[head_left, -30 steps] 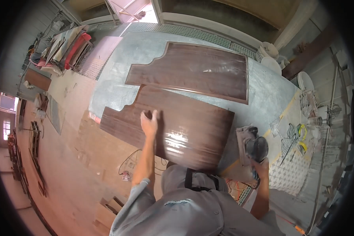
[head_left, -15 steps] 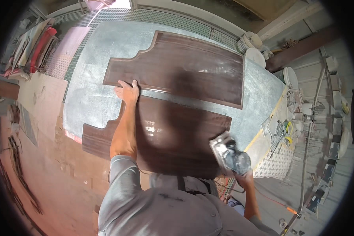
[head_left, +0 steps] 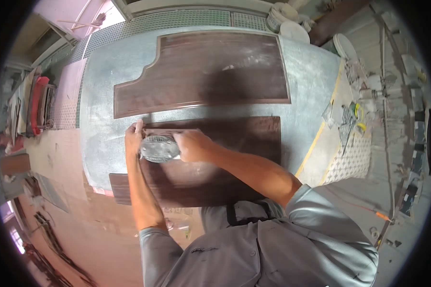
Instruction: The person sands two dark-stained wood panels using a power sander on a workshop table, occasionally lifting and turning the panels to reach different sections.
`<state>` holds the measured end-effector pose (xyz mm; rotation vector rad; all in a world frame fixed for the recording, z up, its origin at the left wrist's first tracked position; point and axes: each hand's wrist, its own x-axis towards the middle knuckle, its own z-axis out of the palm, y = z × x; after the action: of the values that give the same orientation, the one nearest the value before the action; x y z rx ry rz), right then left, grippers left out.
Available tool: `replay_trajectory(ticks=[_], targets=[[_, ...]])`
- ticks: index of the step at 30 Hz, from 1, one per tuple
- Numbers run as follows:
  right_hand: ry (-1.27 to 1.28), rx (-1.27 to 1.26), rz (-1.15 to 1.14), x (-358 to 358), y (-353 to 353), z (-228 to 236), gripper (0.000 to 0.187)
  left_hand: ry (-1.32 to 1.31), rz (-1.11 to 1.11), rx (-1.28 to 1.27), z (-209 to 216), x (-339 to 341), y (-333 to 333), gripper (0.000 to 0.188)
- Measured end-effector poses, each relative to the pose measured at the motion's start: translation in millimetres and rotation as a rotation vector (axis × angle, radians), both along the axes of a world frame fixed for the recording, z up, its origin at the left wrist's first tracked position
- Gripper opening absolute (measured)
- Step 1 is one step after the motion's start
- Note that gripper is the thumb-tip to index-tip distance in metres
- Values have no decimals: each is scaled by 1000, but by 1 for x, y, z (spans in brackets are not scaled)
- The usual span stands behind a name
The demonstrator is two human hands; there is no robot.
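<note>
**Both hands at the sander (head_left: pixel 159 149), over the near panel (head_left: pixel 201 184)**

So the sander sits right between the two hands, above the left part of that dark brown panel, which lies along the near edge of the desk (head_left: pixel 311 71). The right-hand grip (head_left: pixel 191 145) is wrapped around the tool's right end, fingers closed on it. The left-hand grip (head_left: pixel 134 136) is up against the other end, but I honestly can't tell if it's clamped on or just resting there. Can't tell either whether the underside is flat on the wood; the body hides most of it and it's a bit blurry.

Writing-wise, a whitish bucket (head_left: pixel 274 23) just past the desk's far edge has some greenish marking on its side, way too small to read.

As for the arms, the right forearm (head_left: pixel 258 174) slants in from the near right across the near panel, elbow bent and out wide. The left forearm (head_left: pixel 143 191) reaches almost straight away from the body, over the panel's left end. The far panel (head_left: pixel 201 71), also dark brown with a curved, stepped cutout at its far left corner, lies toward the desk's far edge, just beyond the left fingertips.
</note>
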<state>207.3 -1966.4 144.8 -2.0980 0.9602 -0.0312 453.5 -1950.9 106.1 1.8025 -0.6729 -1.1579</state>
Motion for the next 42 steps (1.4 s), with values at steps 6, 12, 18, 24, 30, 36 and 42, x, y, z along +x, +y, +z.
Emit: replay_trajectory(ticks=[6,12,18,24,30,36,42], targets=[[45,120,20,-86,-32,-13,31,-560,-330,135,1,-75,-19,46],[-95,60,-88,-296,-50,0,65,-591,-480,91,-12,-287,-51,48],[161,2,-261,-411,-29,5,55,-573,-539,-51,-29,-421,-63,32],[-85,72,-296,-302,-23,15,57,-580,-505,-28,-22,-317,-72,34],[-7,221,-203,-104,-42,10,54,-454,-315,-83,-8,-106,-60,37],[113,-24,-101,54,-51,-27,56,-435,-189,-16,-10,52,-50,42],[-26,71,-96,102,-37,-12,24,-470,-176,12,-25,122,-42,47]])
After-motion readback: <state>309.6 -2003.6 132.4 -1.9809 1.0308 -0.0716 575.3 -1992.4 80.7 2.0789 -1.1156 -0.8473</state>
